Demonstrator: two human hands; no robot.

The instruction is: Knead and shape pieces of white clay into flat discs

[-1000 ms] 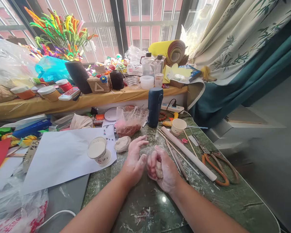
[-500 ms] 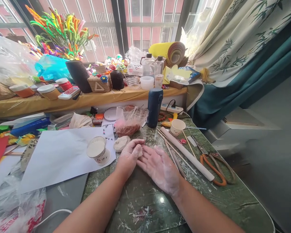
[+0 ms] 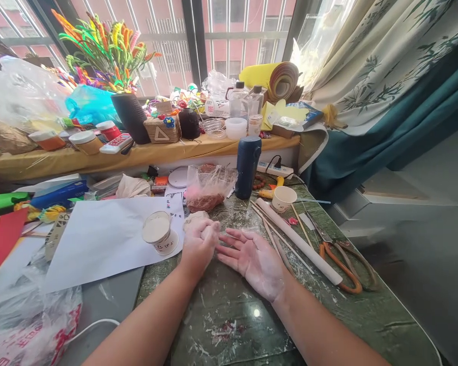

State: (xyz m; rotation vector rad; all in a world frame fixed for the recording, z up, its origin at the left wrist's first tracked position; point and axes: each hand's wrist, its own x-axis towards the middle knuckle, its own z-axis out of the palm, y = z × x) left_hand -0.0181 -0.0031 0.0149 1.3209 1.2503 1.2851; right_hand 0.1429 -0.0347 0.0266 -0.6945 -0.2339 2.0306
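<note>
My left hand, dusted with white, is curled closed in front of a whitish lump of what looks like clay. Whatever its fingers may hold is hidden. To its right my right hand lies palm up with the fingers stretched out, white residue on the skin and nothing on the palm. The fingertips of the right hand point toward the left fist, a small gap apart. Left of the lump, a cup full of white material stands on a white paper sheet.
On the right lie a pale rolling pin, thin sticks, and large scissors with orange handles. Behind are a paper cup, a dark blue bottle and a clear bag of reddish-brown material. Craft supplies crowd the windowsill.
My left hand has curled shut and drawn off the right hand's fingers. The right palm has opened out and turned up more. The view has shifted slightly.
</note>
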